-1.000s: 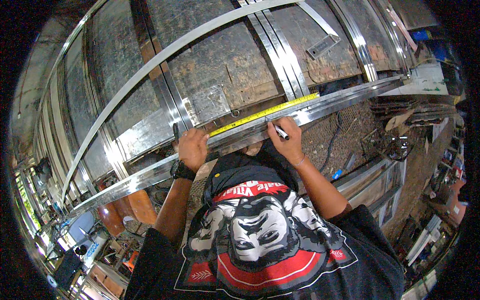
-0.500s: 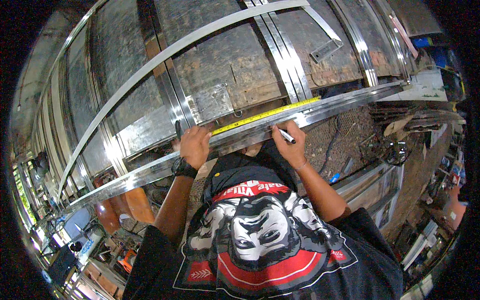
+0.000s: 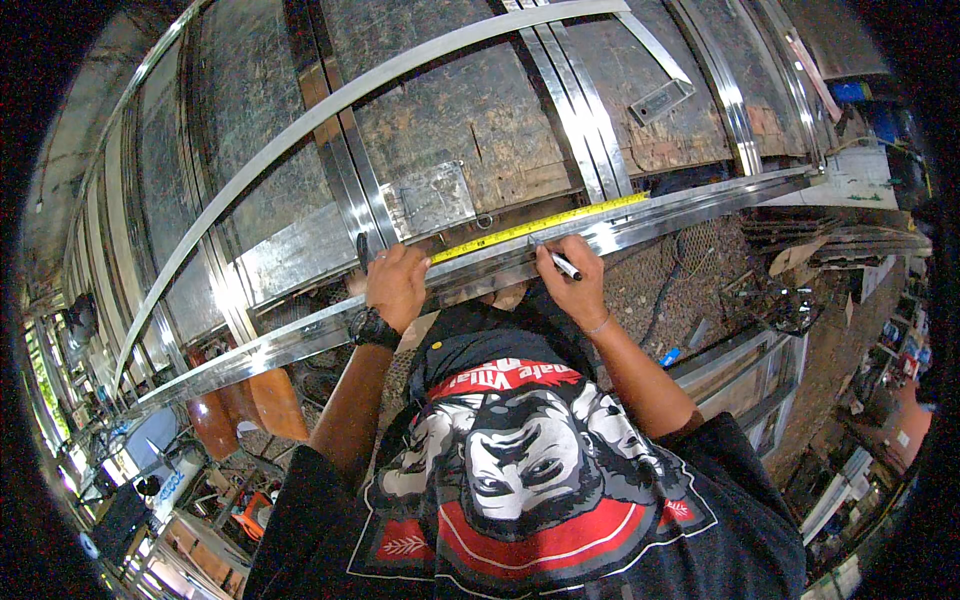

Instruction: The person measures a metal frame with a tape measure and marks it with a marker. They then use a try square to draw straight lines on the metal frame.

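My right hand (image 3: 575, 282) is closed around a white and black marker pen (image 3: 566, 266), its tip at the edge of a long shiny metal bar (image 3: 270, 350). A yellow tape measure (image 3: 540, 225) lies stretched along that bar, its blade running rightward from my left hand (image 3: 398, 287). With fingers bent over the bar, my left hand grips the tape at its left end; the palm side is hidden. A dark slim object (image 3: 362, 250) stands just beyond the left fingers; its kind is unclear.
Past the bar, a wide worn worktop (image 3: 440, 110) carries several metal crossbars, a long flat strip (image 3: 240, 175) and a try square (image 3: 665, 100). An orange-brown chair (image 3: 270, 405) stands below the bar at left. Metal frames (image 3: 745, 390) lie on the ground at right.
My right hand with the marker has shifted slightly left, bringing the tip to the bar beside the tape. The left hand keeps its place at the tape, and the view has shifted a little.
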`<state>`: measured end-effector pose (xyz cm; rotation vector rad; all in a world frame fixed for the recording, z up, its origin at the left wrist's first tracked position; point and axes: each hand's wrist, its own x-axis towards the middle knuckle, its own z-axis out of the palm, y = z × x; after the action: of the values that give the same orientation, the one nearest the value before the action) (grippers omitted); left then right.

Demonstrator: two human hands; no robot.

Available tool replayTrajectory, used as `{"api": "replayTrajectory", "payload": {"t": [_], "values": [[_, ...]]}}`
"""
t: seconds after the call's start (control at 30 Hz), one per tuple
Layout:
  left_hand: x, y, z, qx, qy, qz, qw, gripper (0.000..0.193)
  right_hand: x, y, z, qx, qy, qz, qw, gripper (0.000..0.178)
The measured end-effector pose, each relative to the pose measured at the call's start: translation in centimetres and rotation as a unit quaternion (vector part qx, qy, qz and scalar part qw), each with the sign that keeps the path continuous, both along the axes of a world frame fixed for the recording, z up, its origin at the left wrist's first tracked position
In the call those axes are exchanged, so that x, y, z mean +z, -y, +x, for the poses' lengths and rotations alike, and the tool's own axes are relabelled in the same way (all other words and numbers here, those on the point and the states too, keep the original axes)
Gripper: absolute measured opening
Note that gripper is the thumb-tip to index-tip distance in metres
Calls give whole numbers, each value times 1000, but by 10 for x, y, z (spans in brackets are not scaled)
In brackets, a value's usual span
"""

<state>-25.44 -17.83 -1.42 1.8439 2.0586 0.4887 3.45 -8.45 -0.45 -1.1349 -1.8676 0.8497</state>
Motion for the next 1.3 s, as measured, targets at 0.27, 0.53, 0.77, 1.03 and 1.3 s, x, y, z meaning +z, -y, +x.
{"api": "replayTrajectory", "payload": {"t": [0.27, 0.53, 0.77, 1.03, 1.3], "values": [[-4, 0, -1, -1, -2, -8, 1000, 17, -4, -2, -1, -2, 12, 8, 1000, 16], [-7, 1, -2, 2, -6, -23, 1000, 17, -3, -3, -2, 4, 9, 14, 1000, 16], [-7, 1, -3, 2, -5, -27, 1000, 16, -2, -2, 0, 3, 0, -6, 1000, 17], [-5, 0, -1, 0, -2, 8, 1000, 18, 0, 12, 6, -51, -27, -56, 997, 15], [-8, 0, 0, 10, -16, 13, 1000, 18, -2, 21, 3, -76, -42, -80, 993, 15]]}}
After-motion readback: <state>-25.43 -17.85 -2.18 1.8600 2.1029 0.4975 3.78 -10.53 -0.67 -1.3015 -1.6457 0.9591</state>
